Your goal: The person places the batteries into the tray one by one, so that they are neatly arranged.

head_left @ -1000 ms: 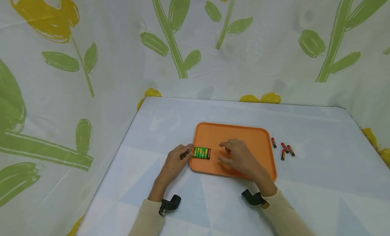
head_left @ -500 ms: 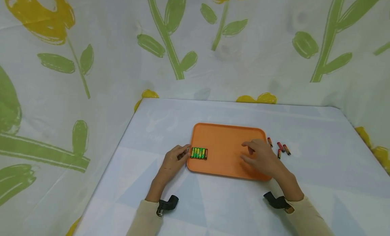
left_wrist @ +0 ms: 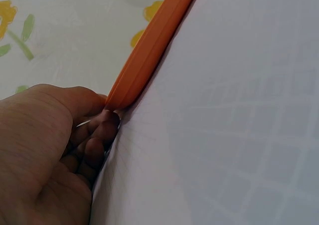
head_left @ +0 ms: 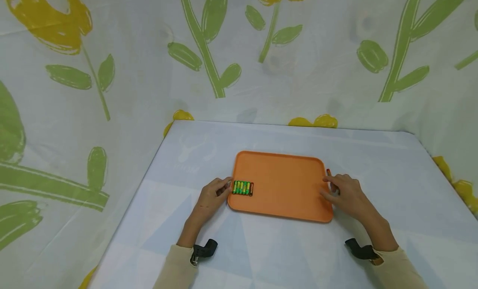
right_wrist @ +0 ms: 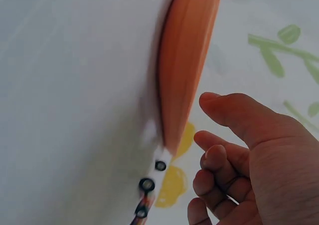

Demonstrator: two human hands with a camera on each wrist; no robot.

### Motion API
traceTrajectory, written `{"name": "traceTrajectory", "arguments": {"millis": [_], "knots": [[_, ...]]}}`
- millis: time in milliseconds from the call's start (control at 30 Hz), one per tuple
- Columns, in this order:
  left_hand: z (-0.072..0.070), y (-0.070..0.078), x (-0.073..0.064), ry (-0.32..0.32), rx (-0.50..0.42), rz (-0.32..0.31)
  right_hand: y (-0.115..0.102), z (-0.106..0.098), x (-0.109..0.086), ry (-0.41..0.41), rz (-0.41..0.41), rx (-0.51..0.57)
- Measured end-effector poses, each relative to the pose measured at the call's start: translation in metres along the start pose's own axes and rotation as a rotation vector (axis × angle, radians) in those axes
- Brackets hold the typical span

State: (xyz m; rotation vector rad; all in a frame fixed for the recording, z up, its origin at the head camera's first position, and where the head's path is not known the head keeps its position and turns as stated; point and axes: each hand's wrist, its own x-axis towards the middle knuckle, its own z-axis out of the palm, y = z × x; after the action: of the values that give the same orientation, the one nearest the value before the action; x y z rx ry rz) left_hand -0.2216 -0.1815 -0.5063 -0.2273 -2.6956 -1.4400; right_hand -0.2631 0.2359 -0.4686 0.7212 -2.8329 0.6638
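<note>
Tbl. (head_left: 261, 251): pale, geometric print; white floral backdrop (head_left: 142, 44) behind & at L. Orange tray (head_left: 284, 187) on tbl., long axis side to side. Batteries (head_left: 242, 188): row at tray's L end, long axes front-to-back; green/yellow, one dark. L hand (head_left: 212, 198): pinches tray rim. R hand (head_left: 350, 197): thumb & fingertips apart, by tray's R edge.

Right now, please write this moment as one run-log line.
left hand: holds orange tray, left edge | right hand: empty, near tray's right edge | battery row: inside, left | loose batteries: outside, right
</note>
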Motion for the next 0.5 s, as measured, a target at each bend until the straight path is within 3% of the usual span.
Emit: {"name": "traceTrajectory", "arguments": {"millis": [233, 500], "knots": [[0.001, 0.0, 0.0, 0.002, -0.001, 0.007, 0.018, -0.007, -0.007, -0.075, 0.106, -0.056], [0.002, -0.003, 0.001, -0.003, -0.009, 0.003, 0.031, -0.011, -0.012, -0.104, 0.147, -0.09]]}}
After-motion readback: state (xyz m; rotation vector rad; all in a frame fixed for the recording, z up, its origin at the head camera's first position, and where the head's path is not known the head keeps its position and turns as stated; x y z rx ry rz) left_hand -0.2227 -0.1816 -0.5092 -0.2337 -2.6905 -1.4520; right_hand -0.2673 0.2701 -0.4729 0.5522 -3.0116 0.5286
